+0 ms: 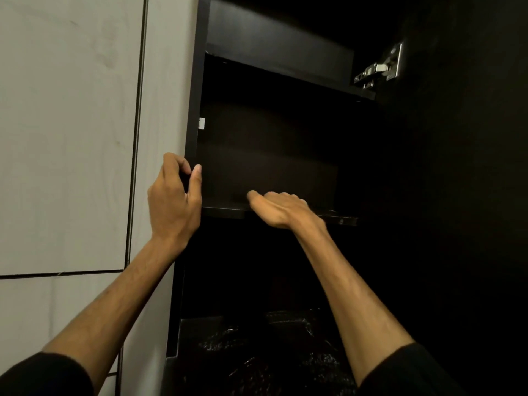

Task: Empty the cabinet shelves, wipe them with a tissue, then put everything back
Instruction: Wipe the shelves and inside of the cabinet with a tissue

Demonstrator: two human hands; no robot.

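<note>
Pale wall panels are flanking one dark cabinet, door open on one hinge. Left hand is gripping the cabinet's side edge, likely for bracing. Right hand is lying flat, fingers straight, on the bare middle shelf; no tissue discernible. Two shelf edges are showing; something glossy is sitting below, unidentifiable.

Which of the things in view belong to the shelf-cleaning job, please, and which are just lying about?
Job:
- shelf, dark, looks bare
- left hand, gripping the cabinet side
- right hand, reaching onto the shelf; no tissue visible

Just there:
- hinge
- tiled wall
- shiny dark stuff lower down, unclear
</note>
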